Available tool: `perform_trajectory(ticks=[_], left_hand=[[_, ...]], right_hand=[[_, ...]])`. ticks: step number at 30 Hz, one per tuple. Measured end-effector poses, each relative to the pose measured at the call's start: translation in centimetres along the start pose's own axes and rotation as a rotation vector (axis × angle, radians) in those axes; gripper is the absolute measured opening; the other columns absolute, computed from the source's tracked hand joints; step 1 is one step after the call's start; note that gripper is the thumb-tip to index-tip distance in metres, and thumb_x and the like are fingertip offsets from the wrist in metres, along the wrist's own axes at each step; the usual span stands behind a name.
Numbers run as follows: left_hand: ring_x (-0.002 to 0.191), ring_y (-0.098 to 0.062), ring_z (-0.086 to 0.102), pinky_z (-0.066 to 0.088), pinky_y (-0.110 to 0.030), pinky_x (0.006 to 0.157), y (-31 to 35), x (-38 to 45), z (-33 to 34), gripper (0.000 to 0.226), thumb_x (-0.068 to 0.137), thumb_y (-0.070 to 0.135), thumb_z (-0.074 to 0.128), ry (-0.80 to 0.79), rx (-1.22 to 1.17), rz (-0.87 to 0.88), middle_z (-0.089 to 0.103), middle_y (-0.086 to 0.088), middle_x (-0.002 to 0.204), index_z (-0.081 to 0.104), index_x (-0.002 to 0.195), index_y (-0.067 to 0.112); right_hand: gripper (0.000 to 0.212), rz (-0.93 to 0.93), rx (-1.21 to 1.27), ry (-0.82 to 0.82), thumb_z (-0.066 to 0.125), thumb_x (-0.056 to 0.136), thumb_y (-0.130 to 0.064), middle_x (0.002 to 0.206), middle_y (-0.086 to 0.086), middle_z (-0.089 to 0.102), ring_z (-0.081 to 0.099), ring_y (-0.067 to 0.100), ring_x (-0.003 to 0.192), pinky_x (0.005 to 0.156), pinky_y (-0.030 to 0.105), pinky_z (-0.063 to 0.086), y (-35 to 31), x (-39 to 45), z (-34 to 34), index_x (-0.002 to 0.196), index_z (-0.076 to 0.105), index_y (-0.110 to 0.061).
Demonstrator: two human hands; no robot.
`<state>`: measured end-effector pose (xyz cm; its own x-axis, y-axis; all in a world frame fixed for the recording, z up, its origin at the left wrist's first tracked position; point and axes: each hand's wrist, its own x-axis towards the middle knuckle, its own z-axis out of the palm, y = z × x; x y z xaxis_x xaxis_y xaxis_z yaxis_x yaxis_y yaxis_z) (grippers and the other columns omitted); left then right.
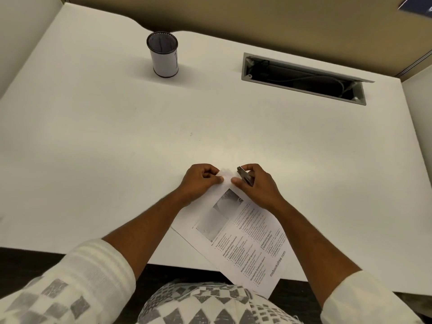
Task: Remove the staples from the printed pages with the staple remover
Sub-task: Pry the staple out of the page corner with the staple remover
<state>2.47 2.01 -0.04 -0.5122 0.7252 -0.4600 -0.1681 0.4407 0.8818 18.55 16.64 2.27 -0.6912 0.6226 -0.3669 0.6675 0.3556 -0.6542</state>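
Note:
The printed pages (245, 237) lie at an angle on the near edge of the white desk (117, 141), their lower part hanging over the edge. My left hand (201, 181) pinches the pages' far corner (225, 175) from the left. My right hand (254, 183) grips a small metal staple remover (244, 175) and presses its thumb on the same corner from the right. The remover's tip sticks up just right of the corner. No staple can be made out.
A mesh pen cup (163, 54) with a white wrap stands at the back left of the desk. An open cable slot (304, 79) is set into the desk at the back right. Beige partition walls (257, 22) close off the far side.

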Motion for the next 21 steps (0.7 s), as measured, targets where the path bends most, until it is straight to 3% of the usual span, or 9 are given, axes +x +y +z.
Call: perform_trajectory(ticks=[3,7,9,12,14,17,21], left_hand=[[0.090,-0.023,0.071,0.056,-0.031,0.078,0.0,-0.2,0.2,0.016,0.082,0.026,0.081,0.038,0.031,0.034,0.076,-0.004,0.092,0.075,0.094,0.017],[0.090,-0.010,0.070,0.057,-0.029,0.079,1.1,-0.8,0.5,0.019,0.083,0.036,0.079,0.135,0.075,0.164,0.075,0.008,0.094,0.073,0.096,0.023],[0.101,-0.007,0.066,0.056,-0.029,0.085,2.1,-1.0,0.7,0.025,0.083,0.038,0.079,0.243,0.117,0.239,0.073,0.013,0.103,0.071,0.103,0.027],[0.115,-0.007,0.054,0.047,-0.025,0.089,3.6,-1.3,0.9,0.035,0.082,0.037,0.077,0.446,0.225,0.369,0.066,0.016,0.113,0.065,0.114,0.030],[0.107,-0.008,0.055,0.047,-0.022,0.082,4.8,-1.4,1.0,0.030,0.083,0.034,0.077,0.483,0.204,0.421,0.065,0.013,0.109,0.066,0.111,0.028],[0.092,-0.012,0.070,0.055,-0.030,0.080,7.7,-1.3,1.3,0.020,0.092,0.035,0.069,0.260,-0.051,0.312,0.076,0.005,0.099,0.072,0.104,0.019],[0.107,-0.022,0.072,0.057,-0.036,0.095,12.1,-1.6,2.0,0.052,0.101,0.050,0.045,-0.141,-0.462,0.124,0.076,-0.007,0.113,0.066,0.121,0.007]], right_hand=[[0.056,-0.046,-0.032,-0.038,0.088,0.071,-0.049,0.103,-0.013,0.068,0.066,0.006,0.089,0.072,0.024,0.054,-0.2,0.0,-0.2,0.116,0.059,-0.030],[0.039,-0.126,-0.006,0.080,0.090,0.073,-0.032,0.090,-0.016,0.068,0.064,0.002,0.077,0.066,0.022,0.052,-0.8,0.0,-1.3,0.101,0.063,-0.030],[0.032,-0.182,-0.008,0.173,0.087,0.075,-0.028,0.085,-0.018,0.067,0.062,-0.001,0.074,0.063,0.020,0.048,-1.4,0.1,-2.4,0.097,0.064,-0.030],[0.022,-0.281,-0.056,0.338,0.084,0.079,-0.025,0.084,-0.015,0.068,0.062,0.004,0.073,0.066,0.029,0.053,-2.5,0.1,-4.4,0.095,0.068,-0.025],[0.015,-0.373,-0.113,0.452,0.081,0.081,-0.019,0.085,-0.010,0.070,0.064,0.012,0.074,0.066,0.036,0.056,-3.4,0.1,-5.5,0.092,0.070,-0.019],[0.007,-0.565,-0.239,0.614,0.071,0.083,-0.008,0.086,-0.001,0.070,0.064,0.019,0.072,0.060,0.039,0.054,-4.9,-0.2,-7.2,0.087,0.072,-0.013],[0.012,-0.794,-0.392,0.801,0.068,0.093,-0.015,0.087,0.006,0.072,0.064,0.023,0.073,0.059,0.031,0.049,-6.8,-1.1,-9.1,0.087,0.078,-0.011]])
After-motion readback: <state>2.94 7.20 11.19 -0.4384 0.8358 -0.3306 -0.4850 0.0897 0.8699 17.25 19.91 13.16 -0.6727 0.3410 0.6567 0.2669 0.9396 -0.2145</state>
